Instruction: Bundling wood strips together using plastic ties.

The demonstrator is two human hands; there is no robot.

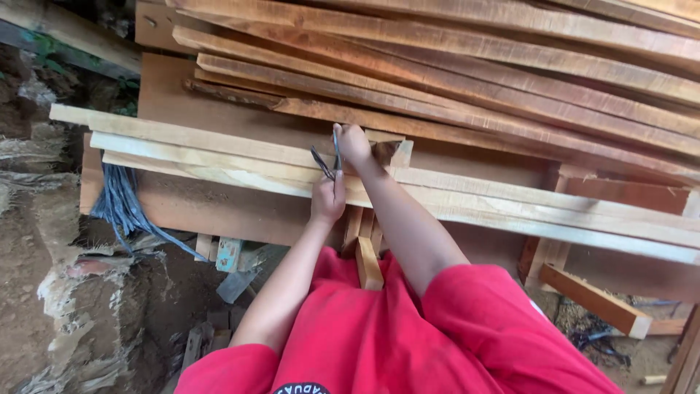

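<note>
Stacked reddish rough-sawn boards [467,66] crowd the space behind, blue cords [124,204] hanging at the left. Dark, slim metal pincers [329,162] stand nearly upright on pale long planed planks [219,149] (running left-right). Left hand [327,198] clenches their lower end; right hand [354,144] pinches the upper end.

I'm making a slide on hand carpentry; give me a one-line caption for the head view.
Both hands, left hand and right hand, hold a thin dark metal tool against pale planks.
</note>
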